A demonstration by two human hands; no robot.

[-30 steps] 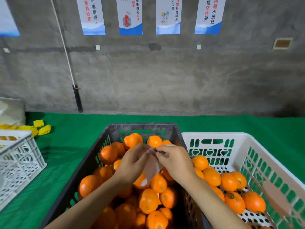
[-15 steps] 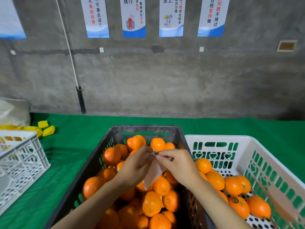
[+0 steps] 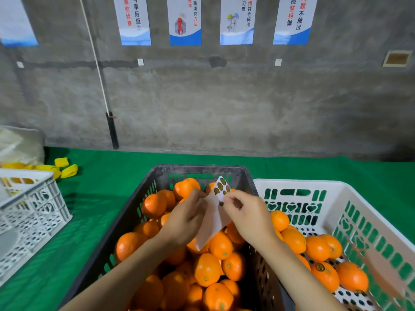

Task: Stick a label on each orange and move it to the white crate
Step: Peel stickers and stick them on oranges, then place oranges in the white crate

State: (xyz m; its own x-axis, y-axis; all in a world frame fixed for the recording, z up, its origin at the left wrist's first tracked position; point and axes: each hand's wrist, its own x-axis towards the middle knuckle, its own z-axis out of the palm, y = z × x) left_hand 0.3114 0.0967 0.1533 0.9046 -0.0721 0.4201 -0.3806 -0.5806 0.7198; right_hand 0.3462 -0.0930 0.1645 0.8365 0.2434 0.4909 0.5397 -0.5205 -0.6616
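Note:
A black crate point(image 3: 134, 212) in front of me is full of oranges point(image 3: 206, 269). To its right stands the white crate point(image 3: 298, 184) with several oranges point(image 3: 325, 276) inside; one shows a dark round label. Over the black crate my left hand point(image 3: 184, 221) holds a white label sheet point(image 3: 214, 216), whose raised upper end carries dark round stickers. My right hand point(image 3: 249, 215) pinches a sticker at the sheet's edge between thumb and forefinger.
A green cloth point(image 3: 101, 198) covers the table. Another white crate point(image 3: 29, 212) stands at the left edge, with yellow pieces point(image 3: 67, 169) and a pale bag behind it. A concrete wall with posters rises beyond the table.
The label sheet has unfolded upward, so its sticker end now shows above my hands. Both hands stay together over the black crate.

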